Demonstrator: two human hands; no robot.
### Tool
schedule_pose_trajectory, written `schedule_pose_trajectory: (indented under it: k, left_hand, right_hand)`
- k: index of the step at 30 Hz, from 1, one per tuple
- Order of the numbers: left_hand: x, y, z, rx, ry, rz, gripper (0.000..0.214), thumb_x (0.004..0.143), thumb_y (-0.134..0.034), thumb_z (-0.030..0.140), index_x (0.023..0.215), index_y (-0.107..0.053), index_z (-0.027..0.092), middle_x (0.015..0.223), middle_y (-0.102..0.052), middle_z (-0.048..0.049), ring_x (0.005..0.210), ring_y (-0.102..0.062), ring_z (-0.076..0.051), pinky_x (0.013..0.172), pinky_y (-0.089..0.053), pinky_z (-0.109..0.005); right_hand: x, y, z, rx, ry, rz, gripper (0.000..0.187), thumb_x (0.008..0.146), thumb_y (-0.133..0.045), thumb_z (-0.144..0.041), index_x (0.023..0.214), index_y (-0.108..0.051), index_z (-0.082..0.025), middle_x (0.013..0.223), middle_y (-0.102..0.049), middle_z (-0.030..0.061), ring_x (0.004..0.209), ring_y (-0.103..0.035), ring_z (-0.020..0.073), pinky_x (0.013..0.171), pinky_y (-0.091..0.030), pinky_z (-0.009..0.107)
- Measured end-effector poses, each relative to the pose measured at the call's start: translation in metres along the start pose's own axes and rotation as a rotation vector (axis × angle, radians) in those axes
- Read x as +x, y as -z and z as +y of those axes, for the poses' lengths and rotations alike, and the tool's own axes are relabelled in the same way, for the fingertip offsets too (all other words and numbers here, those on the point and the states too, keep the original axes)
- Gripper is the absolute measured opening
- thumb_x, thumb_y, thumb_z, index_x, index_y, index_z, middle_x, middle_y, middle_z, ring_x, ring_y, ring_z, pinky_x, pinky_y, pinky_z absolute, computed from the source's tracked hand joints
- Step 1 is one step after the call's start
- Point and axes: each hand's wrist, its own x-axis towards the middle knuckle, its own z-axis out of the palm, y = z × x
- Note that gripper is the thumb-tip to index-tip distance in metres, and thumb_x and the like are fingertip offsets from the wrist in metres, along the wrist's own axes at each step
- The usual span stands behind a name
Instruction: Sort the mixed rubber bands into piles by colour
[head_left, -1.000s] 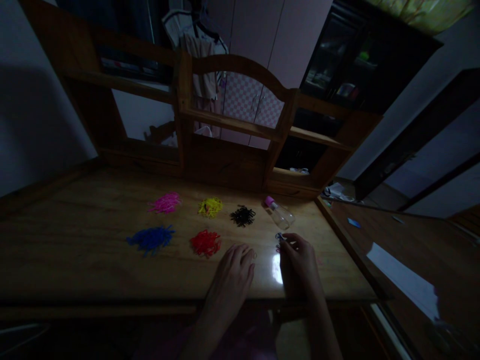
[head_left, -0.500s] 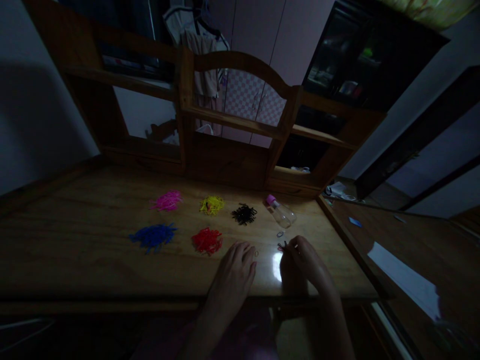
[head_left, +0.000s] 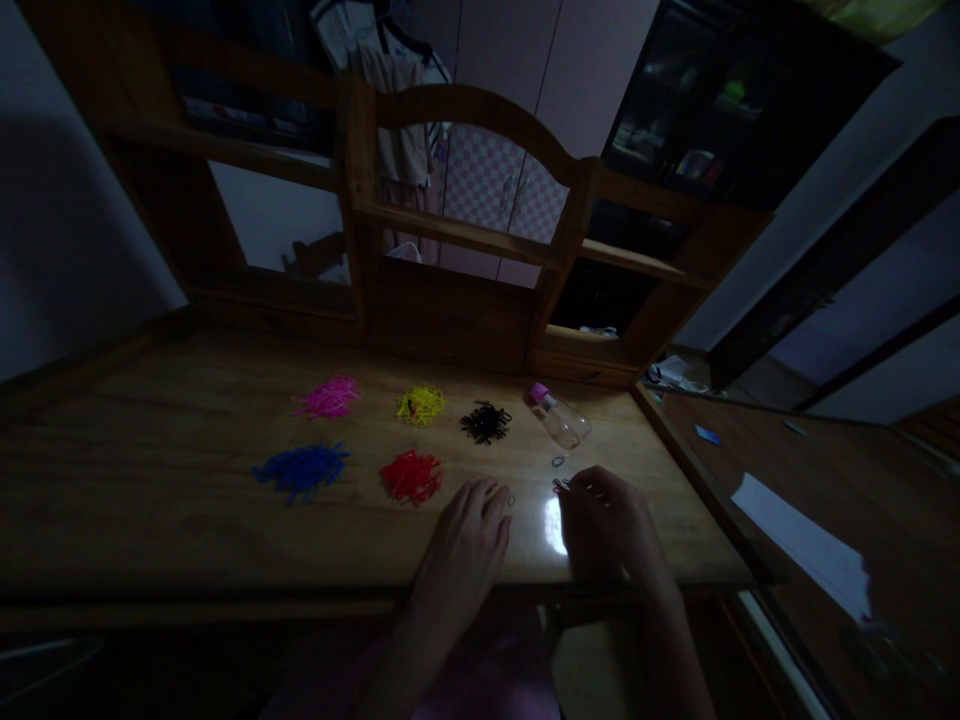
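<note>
My left hand [head_left: 466, 528] rests palm down on the wooden table, fingers loosely bent and thumb apart. Just beyond its fingertips lies a pale rubber band [head_left: 511, 500]. My right hand [head_left: 615, 515] bends over the table with its fingertips together, at a few dark and reddish rubber bands [head_left: 559, 485]. Whatever is between those fingertips is hidden. A single dark blue rubber band [head_left: 558, 461] lies a little farther back. Small piles of bands are sorted by colour: red [head_left: 412, 477], black [head_left: 486, 422], yellow [head_left: 420, 405], blue [head_left: 301, 470] and pink [head_left: 328, 397].
A clear bottle with a pink cap [head_left: 561, 420] lies on its side behind my right hand. A wooden shelf frame [head_left: 450, 290] borders the table's back. To the right, a lower brown surface holds a white paper strip [head_left: 802, 545] and a blue card [head_left: 706, 435].
My right hand has turned slightly at the same spot, its fingers curling more over the small bands. My left hand stays in place. The camera view has shifted a little.
</note>
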Motion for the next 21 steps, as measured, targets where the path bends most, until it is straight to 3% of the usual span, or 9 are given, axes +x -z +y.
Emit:
schedule_pose_trajectory:
  k: [8,15,21]
  left_hand:
    - [0.001,0.002,0.001,0.007,0.009,-0.007,0.032,0.093,-0.044,0.014,0.123,-0.051,0.021,0.122,-0.054,-0.007,0.117,-0.049,-0.021,0.103,-0.044,-0.04]
    - [0.0,0.003,0.003,0.027,-0.004,-0.02,0.031,0.093,-0.043,0.014,0.123,-0.051,0.02,0.121,-0.054,-0.0077,0.117,-0.05,-0.023,0.103,-0.044,-0.042]
    - [0.001,0.003,0.002,0.035,-0.008,-0.032,0.03,0.093,-0.044,0.015,0.122,-0.051,0.02,0.121,-0.054,-0.0077,0.118,-0.049,-0.024,0.104,-0.043,-0.043]
  right_hand:
    - [0.003,-0.005,0.004,-0.031,0.069,-0.006,0.02,0.086,-0.056,-0.03,0.097,-0.071,-0.023,0.091,-0.071,0.0033,0.073,-0.063,0.0178,0.068,-0.047,0.029]
    - [0.009,-0.006,0.001,-0.039,0.146,-0.022,0.018,0.087,-0.055,-0.027,0.091,-0.072,-0.022,0.096,-0.067,0.004,0.076,-0.062,0.0167,0.07,-0.046,0.028]
    - [0.01,-0.01,0.004,-0.094,0.173,-0.02,0.013,0.089,-0.052,-0.026,0.087,-0.063,-0.021,0.093,-0.062,0.0038,0.084,-0.06,0.018,0.076,-0.045,0.029]
